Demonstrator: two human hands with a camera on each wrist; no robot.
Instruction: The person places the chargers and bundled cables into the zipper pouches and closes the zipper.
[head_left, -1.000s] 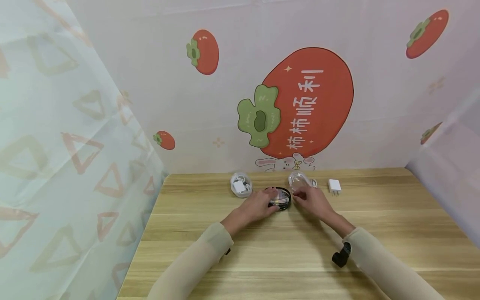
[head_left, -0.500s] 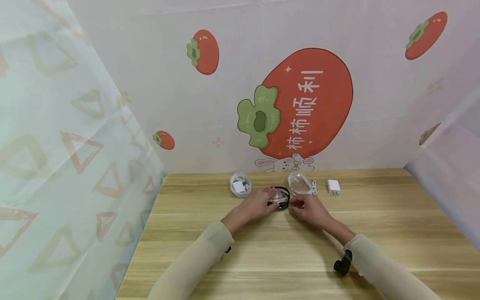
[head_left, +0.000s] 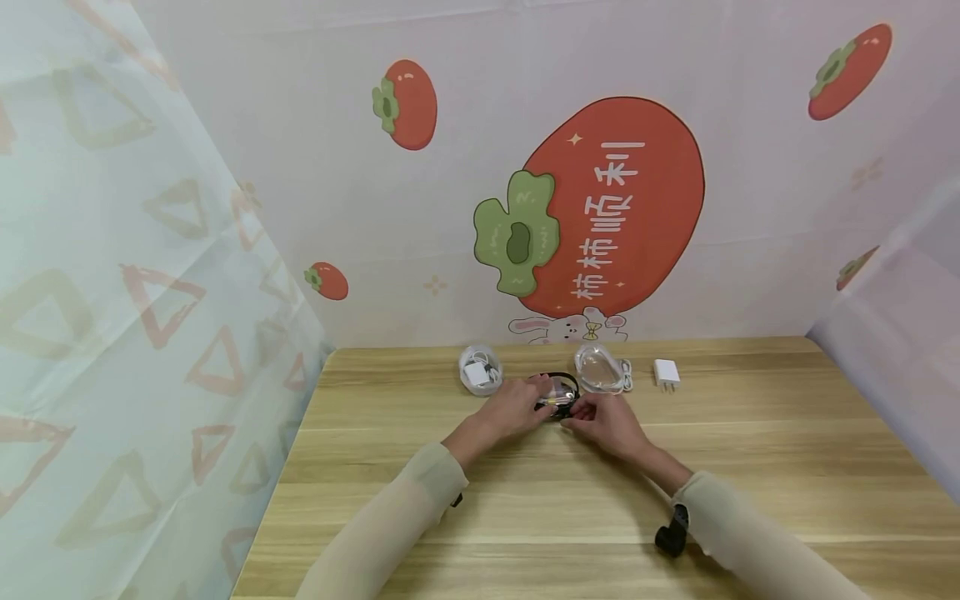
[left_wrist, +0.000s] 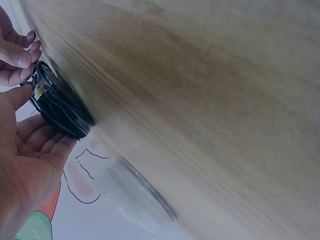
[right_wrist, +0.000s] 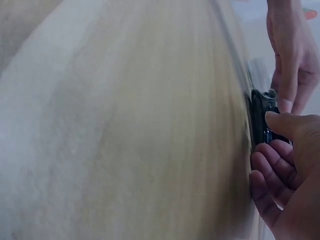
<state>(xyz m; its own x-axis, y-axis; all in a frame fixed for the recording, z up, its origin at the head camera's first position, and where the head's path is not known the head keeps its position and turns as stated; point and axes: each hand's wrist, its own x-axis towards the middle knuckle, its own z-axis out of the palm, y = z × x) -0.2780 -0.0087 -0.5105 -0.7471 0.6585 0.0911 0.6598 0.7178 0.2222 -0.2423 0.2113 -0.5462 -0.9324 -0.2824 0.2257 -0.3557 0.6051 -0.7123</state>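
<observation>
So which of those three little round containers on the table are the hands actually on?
The black-rimmed middle container: both the left hand and right hand touch it. The left container, holding white items, and the clear right one sit untouched behind.

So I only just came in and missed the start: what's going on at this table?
A person is working with both hands on a small round black case lying on the wooden table. The left hand cups its left side while the right hand pinches at its right edge. Behind them lie a clear case with white parts inside, an empty-looking clear case and a white charger plug, all untouched.
</observation>
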